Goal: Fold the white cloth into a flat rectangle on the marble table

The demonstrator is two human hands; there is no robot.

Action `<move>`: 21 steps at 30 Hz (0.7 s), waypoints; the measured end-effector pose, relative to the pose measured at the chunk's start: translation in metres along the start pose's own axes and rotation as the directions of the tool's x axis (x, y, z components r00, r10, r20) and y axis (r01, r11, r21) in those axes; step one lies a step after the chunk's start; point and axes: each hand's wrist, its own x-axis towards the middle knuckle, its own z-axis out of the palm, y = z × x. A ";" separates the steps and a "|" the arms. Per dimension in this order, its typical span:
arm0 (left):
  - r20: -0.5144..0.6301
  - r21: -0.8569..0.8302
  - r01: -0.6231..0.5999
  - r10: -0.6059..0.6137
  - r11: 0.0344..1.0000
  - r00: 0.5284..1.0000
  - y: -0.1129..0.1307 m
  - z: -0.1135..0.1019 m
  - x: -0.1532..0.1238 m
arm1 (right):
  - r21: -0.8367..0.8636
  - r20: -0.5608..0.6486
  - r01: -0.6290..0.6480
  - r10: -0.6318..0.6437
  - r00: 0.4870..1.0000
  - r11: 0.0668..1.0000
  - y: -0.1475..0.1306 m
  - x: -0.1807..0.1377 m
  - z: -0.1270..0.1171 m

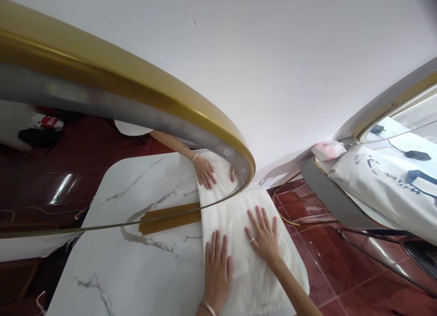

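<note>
A white cloth (241, 272), perhaps a towel, lies spread over the end of a white marble-patterned table (160, 279), with slight wrinkles in it. My left hand (217, 270) rests flat near its left edge, fingers stretched out, a bangle on the wrist. To the right, my right hand (264, 238) presses flat on the same cloth with fingers spread and a ring on one finger. Both hands hold nothing. Part of the cloth and both hands also appear reflected in the mirror (153, 170) just beyond.
The mirror's curved gold frame (191, 106) arches over the table against a white wall (290, 70). A brown-gold strip (170, 218) lies at its lower edge. On the right, a second table (327, 193) carries a printed white bag (382, 184) and a tissue pack (328, 150).
</note>
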 end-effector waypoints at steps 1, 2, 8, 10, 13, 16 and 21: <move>-0.001 -0.007 0.006 -0.006 1.000 1.000 0.002 0.002 -0.001 | -0.006 0.004 -0.004 0.004 1.000 1.000 0.001 0.000 0.000; -0.008 -0.019 0.005 -0.005 1.000 1.000 0.003 0.004 0.004 | -0.014 0.009 -0.014 0.014 1.000 1.000 0.002 0.004 -0.001; 0.014 -0.106 -0.130 0.133 0.986 0.991 -0.005 0.014 0.084 | -0.035 0.103 -0.039 0.042 0.994 0.999 0.010 0.088 -0.006; 0.043 -0.122 -0.117 0.123 0.986 0.991 -0.010 0.014 0.103 | -0.016 0.162 -0.030 0.032 0.986 0.999 0.017 0.113 -0.009; 0.066 -0.147 -0.116 0.127 0.982 0.990 -0.014 0.008 0.108 | 0.014 0.212 -0.025 0.022 0.977 1.000 0.031 0.123 -0.013; 0.077 -0.147 -0.111 0.123 0.983 0.989 -0.010 0.000 0.089 | 0.011 0.159 0.002 -0.004 0.987 1.000 0.037 0.088 -0.015; 0.099 -0.125 -0.119 0.132 0.985 0.986 0.005 -0.019 0.015 | 0.014 0.043 0.070 -0.071 0.997 0.997 0.020 -0.031 -0.024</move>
